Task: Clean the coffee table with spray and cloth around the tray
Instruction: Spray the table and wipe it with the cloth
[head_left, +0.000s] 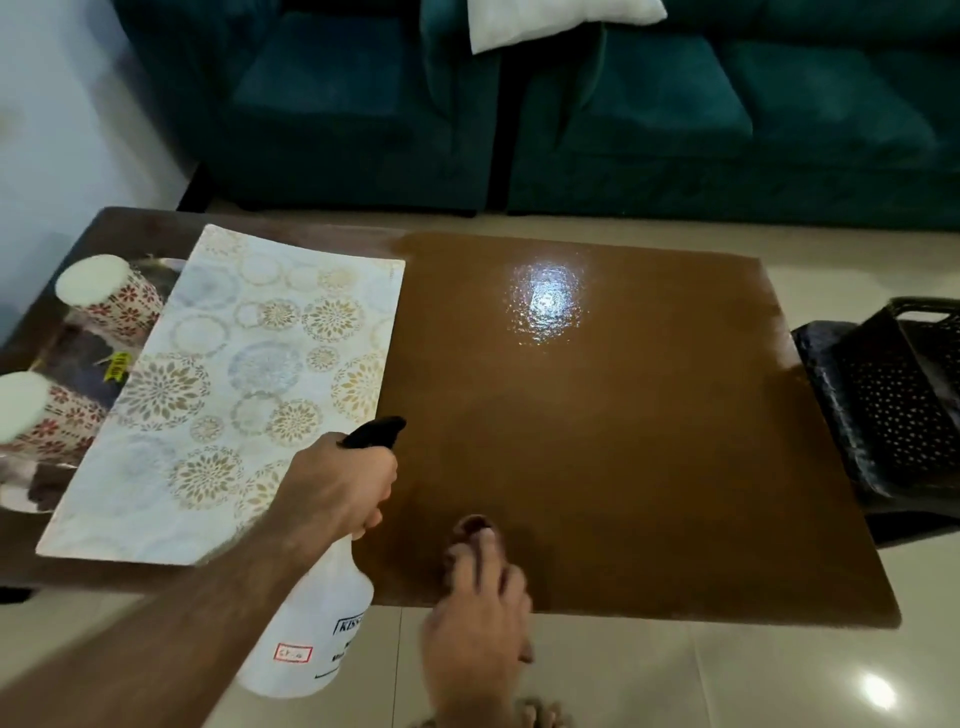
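Note:
My left hand (340, 480) grips the neck of a white spray bottle (317, 623) with a black trigger head (374, 432). It is tilted over the front of the brown coffee table (649, 441). My right hand (478, 613) is blurred and reaches over the table's front edge with its fingers stretched out. The fingertips press on a small brown patch (472, 524), possibly the cloth. A shiny metal tray (67, 358) at the table's left end carries two floral cups (109, 296). A patterned mat (234, 389) lies beside it.
A wet glossy patch (548, 301) reflects light at the table's far middle. A dark perforated basket (904, 395) stands off the right end. A teal sofa (623, 114) with a white cushion (550, 21) runs behind. Pale floor tiles (675, 675) lie below.

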